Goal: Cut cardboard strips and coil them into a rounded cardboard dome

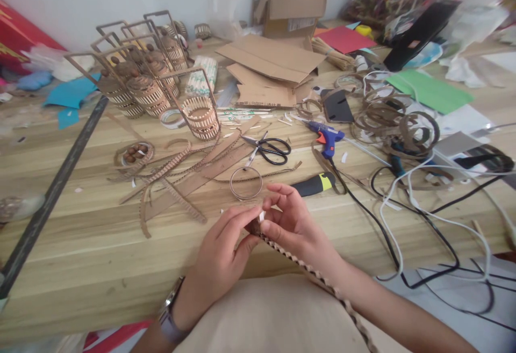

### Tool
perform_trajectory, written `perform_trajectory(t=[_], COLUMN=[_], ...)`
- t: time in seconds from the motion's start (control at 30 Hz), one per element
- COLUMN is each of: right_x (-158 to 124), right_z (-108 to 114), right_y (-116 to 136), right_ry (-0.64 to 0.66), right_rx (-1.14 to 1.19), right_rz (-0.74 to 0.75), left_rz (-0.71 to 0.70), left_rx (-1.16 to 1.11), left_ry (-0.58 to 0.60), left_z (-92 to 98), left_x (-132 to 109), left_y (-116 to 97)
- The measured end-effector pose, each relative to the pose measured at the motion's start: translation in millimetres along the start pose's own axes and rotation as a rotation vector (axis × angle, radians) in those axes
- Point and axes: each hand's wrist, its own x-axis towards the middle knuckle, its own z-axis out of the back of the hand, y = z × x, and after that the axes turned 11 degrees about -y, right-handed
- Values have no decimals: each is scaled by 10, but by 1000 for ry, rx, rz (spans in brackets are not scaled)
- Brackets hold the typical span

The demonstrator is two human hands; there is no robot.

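Low over the table's front edge, my left hand (226,245) pinches a small dark brown coil (253,227) between fingers and thumb. From it a corrugated cardboard strip (298,260) trails down to the lower right, past my forearm. My right hand (292,221) has its thumb against the strip where it meets the coil; its other fingers are curled and partly apart. A scrap of white (262,216) shows between the hands. Just beyond them lie a thin brown ring (246,182), scissors (272,149) with black handles and a black-and-yellow handled tool (314,184).
A blue glue gun (328,137) lies to the right, beside tangled cables (407,202) and coiled brown strips (419,130). Lidded miniature baskets (147,95) and an open one (200,116) stand at back left. Loose corrugated strips (171,162) and flat cardboard (274,57) lie about.
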Motion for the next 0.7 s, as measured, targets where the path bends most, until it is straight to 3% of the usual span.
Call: perform_trajectory(t=[0.27,0.47,0.7], right_x=[0,22,43], right_z=[33,77,144], right_y=[17,-41,-185], right_ry=[-30,-38,-11], right_rx=[-312,-421,-474], right_rz=[268,355,433], left_rz=[69,56,283], left_rx=[-130,-98,-278], left_ry=[-57,-74,-87], left_z=[-7,9,-11], left_x=[-25,-8,11], left_y=[6,7,-15])
